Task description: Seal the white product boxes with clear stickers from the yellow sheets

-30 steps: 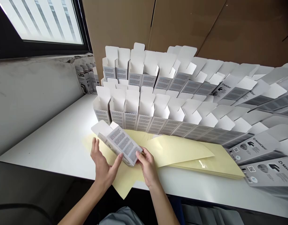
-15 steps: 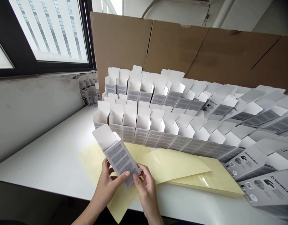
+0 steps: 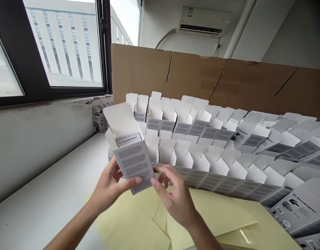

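Note:
A small grey carton (image 3: 133, 163) with printed text panels is held up over the table, tilted, its white top flap raised. Inside its mouth shows the edge of an insert (image 3: 129, 139) marked SILVERCREST. My left hand (image 3: 109, 185) wraps the carton from the left, thumb across its printed face. At the lower right edge of the carton, my right hand (image 3: 172, 191) pinches it between thumb and fingers. Yellow sheets (image 3: 133, 222) lie on the table beneath both hands. Behind the carton stand rows of similar open-topped cartons (image 3: 183, 156).
A tall brown cardboard panel (image 3: 193, 74) rises behind the rows. More printed cartons (image 3: 297, 208) stand at the right. The white table (image 3: 58, 194) extends left to a wall and window (image 3: 66, 45). An air conditioner (image 3: 204, 21) hangs at the back.
The carton has been raised and turned more upright, so the SILVERCREST insert now shows in its mouth. Both hands moved up with it. The camera view has tilted upward.

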{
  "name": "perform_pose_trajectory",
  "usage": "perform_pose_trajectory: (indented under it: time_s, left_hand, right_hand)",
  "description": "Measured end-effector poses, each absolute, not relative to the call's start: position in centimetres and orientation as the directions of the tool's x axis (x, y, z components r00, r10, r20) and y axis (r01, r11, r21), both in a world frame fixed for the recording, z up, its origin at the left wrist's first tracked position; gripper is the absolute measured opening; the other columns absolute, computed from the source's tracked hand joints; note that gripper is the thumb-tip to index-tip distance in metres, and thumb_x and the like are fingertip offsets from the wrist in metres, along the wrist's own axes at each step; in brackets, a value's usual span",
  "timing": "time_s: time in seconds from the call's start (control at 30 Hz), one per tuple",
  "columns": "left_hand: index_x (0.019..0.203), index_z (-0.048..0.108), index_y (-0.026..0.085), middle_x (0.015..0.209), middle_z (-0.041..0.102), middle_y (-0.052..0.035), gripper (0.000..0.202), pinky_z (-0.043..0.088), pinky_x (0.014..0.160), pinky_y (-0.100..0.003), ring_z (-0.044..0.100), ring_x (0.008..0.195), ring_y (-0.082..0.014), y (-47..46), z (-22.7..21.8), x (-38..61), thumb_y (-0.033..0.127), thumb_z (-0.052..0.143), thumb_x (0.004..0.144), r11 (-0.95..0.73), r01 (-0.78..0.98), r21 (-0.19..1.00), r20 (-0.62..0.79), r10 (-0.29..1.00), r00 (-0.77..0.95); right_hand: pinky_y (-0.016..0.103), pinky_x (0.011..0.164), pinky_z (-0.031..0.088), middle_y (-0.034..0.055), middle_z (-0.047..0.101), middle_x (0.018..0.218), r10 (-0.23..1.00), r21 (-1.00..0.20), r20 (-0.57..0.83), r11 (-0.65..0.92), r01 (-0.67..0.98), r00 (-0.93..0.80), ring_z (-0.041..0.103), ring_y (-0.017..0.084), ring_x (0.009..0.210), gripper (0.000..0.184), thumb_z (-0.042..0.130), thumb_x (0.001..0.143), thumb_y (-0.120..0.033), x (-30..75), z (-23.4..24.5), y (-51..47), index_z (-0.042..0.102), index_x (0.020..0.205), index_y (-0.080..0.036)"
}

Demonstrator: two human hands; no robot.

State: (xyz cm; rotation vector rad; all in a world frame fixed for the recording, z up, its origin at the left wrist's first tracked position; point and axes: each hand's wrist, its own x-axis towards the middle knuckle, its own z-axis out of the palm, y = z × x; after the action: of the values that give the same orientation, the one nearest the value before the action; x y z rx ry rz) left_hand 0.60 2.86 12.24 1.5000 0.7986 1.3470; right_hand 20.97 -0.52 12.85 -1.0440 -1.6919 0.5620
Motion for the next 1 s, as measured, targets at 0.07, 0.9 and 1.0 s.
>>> perform_pose_trajectory:
  time_s: [0.07,0.9,1.0]
  left_hand:
    - [0.123,0.058,0.022,0.118,0.070,-0.0122,0.060,0.061,0.084,-0.045,0.068,0.106,-0.0315,5.3,14.4,0.1,0.035,0.084,0.071,-0.399,-0.121,0.909,0.414,0.898,0.151]
    - [0.121,0.062,0.022,0.110,0.070,-0.0068,0.065,0.059,0.080,-0.036,0.064,0.108,-0.0299,27.8,19.8,-1.9,0.041,0.084,0.063,-0.640,0.157,0.752,0.549,0.741,0.387]
    - [0.113,0.064,0.021,0.104,0.072,-0.0063,0.057,0.059,0.079,-0.037,0.066,0.104,-0.0300,28.0,19.7,-1.8,0.040,0.084,0.063,-0.641,0.158,0.752,0.538,0.734,0.414]
  right_hand:
    - [0.032,0.061,0.045,0.0055,0.069,0.093,0.811,-0.721,0.571,0.568,0.397,-0.126,0.059,0.018,0.072,0.016,0.065,0.088,-0.029,20.8,15.9,1.8,0.072,0.101,-0.024]
    - [0.028,0.068,0.040,0.0036,0.059,0.091,0.666,-0.040,0.619,0.557,0.830,-0.417,0.053,0.014,0.073,0.008,0.059,0.093,-0.015,18.6,27.5,19.7,0.065,0.088,-0.016]
    - [0.027,0.066,0.038,0.0035,0.058,0.091,0.669,-0.038,0.619,0.549,0.835,-0.412,0.052,0.014,0.072,0.008,0.059,0.093,-0.016,18.6,27.2,19.9,0.064,0.086,-0.016]
